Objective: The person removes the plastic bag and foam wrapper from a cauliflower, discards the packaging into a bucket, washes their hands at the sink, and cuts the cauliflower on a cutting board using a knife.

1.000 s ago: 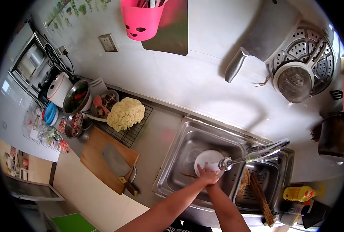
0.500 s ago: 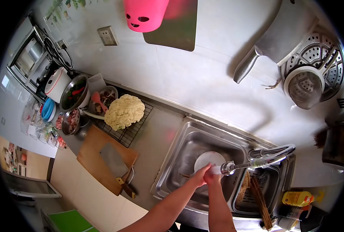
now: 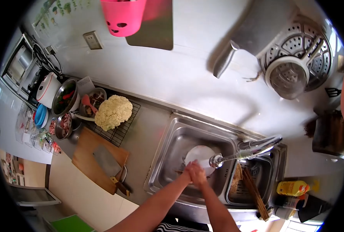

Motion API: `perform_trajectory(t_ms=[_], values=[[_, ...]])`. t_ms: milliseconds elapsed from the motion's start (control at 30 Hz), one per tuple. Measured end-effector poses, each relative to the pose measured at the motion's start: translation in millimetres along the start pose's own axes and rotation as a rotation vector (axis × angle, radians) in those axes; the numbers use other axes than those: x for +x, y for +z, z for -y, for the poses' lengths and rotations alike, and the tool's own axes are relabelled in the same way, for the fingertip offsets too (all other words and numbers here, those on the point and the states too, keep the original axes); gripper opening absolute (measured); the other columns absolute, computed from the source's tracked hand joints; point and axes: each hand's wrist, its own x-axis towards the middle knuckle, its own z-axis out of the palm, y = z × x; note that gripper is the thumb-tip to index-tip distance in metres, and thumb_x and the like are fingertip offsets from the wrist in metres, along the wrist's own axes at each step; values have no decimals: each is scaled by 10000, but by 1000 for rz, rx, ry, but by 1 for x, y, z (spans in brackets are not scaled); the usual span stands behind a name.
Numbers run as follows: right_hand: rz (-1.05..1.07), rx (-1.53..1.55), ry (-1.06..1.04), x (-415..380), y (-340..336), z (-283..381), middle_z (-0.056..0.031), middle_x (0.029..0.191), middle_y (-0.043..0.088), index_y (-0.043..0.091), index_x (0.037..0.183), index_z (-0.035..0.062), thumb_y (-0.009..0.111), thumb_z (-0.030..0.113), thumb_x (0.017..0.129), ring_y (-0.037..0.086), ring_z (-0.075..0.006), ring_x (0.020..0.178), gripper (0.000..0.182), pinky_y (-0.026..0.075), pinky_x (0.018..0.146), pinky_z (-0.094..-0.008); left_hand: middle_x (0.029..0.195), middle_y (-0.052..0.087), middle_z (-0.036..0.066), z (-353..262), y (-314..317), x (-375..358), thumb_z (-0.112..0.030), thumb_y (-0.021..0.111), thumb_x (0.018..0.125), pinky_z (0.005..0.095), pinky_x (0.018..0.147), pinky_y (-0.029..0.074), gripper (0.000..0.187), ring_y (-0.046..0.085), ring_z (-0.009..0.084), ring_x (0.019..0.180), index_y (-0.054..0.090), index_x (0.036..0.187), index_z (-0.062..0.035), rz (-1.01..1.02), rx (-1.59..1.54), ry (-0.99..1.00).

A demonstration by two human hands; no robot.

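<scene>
My left hand (image 3: pixel 187 172) and my right hand (image 3: pixel 197 174) are clasped together over the basin of the steel sink (image 3: pixel 168 156), fingers pressed against each other. No object shows between them. Just to their right is the nozzle of the faucet (image 3: pixel 217 160), and a pale blur like running water reaches from it toward my hands. Below them in the basin lies a white plate or bowl (image 3: pixel 203 150), partly covered by the hands and nozzle.
Left of the sink, a cauliflower (image 3: pixel 114 112) rests on a wire rack (image 3: pixel 122 130). A cleaver (image 3: pixel 106 159) lies on the cutting board (image 3: pixel 86 149) beside a yellow-handled knife (image 3: pixel 120 185). The smaller basin holds a brush-like bundle (image 3: pixel 254 191); a yellow bottle (image 3: pixel 292 188) stands right.
The view has shifted, so the scene sits further left. My hands remain together by the nozzle, now slightly apart from it, with the fingers rearranged over each other.
</scene>
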Motion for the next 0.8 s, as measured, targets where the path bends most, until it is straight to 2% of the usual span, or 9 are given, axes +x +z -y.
perform_trajectory(t_ms=[67, 133, 200, 333, 400, 533, 667, 733, 800], values=[[69, 204, 238, 9, -4, -17, -95, 1138, 590, 650, 988, 137, 356, 234, 922, 478, -304, 1155, 317, 421, 877, -469, 1249, 487, 190, 10, -5, 0, -454, 491, 816, 488, 992, 334, 522, 475, 344, 1134, 526, 1174, -75, 91, 530, 208], [-3, -24, 60, 7, 4, -5, -95, 1133, 589, 627, 1022, 113, 368, 235, 922, 516, -288, 1113, 304, 435, 866, -446, 1244, 506, 165, 30, -6, 5, -426, 493, 804, 460, 1022, 304, 513, 450, 327, 1175, 526, 1188, -88, 130, 803, 344], [-136, 46, -117, 0, 1, 19, -119, 1100, 592, 607, 1003, 72, 403, 226, 917, 533, -290, 1088, 269, 457, 838, -427, 1248, 513, 147, 61, 12, 15, -408, 500, 811, 452, 1003, 328, 507, 467, 322, 1164, 510, 1216, -102, 41, 230, 410], [-167, 330, 150, 6, 26, -36, -115, 1055, 599, 602, 951, 71, 439, 222, 910, 544, -272, 1057, 226, 460, 832, -409, 1254, 523, 119, 82, 25, 38, -381, 511, 822, 440, 974, 364, 506, 493, 315, 1147, 485, 1257, -124, -128, -627, 424], [-613, 1214, 637, 14, 40, -72, -94, 961, 600, 572, 940, 71, 443, 224, 909, 550, -229, 987, 202, 461, 836, -383, 1336, 452, 76, 25, -4, 21, -393, 453, 887, 493, 1002, 295, 454, 397, 262, 1240, 486, 1259, -134, -179, -297, -116], [-434, 704, 530, 28, 47, -88, -77, 801, 556, 541, 844, 72, 486, 255, 889, 528, -218, 838, 196, 452, 800, -364, 1160, 575, 41, -32, -27, 8, -389, 383, 938, 448, 924, 364, 362, 497, 187, 1098, 581, 1137, -161, -232, -1201, -416], [-245, 207, 393, 51, 48, -101, -60, 641, 511, 510, 749, 73, 530, 286, 870, 505, -206, 688, 245, 443, 764, -346, 1157, 559, 22, -50, -33, 12, -366, 359, 953, 434, 882, 394, 326, 501, 206, 1062, 573, 1110, -177, -182, -1415, -358], [-303, 2100, 642, 58, 47, -117, -67, 617, 497, 493, 696, 61, 464, 353, 905, 509, -208, 695, 360, 440, 747, -349, 1146, 564, 20, -25, -16, 33, -368, 349, 955, 433, 870, 399, 328, 510, 205, 1046, 569, 1103, -176, -111, -1588, -275], [-278, 1510, 702, 58, 39, -97, -81, 689, 534, 516, 741, 49, 431, 374, 916, 528, -245, 735, 379, 435, 764, -385, 1135, 570, 18, -27, -6, 33, -370, 338, 957, 432, 858, 405, 331, 518, 203, 1030, 566, 1095, -175, -43, -1758, -202]])
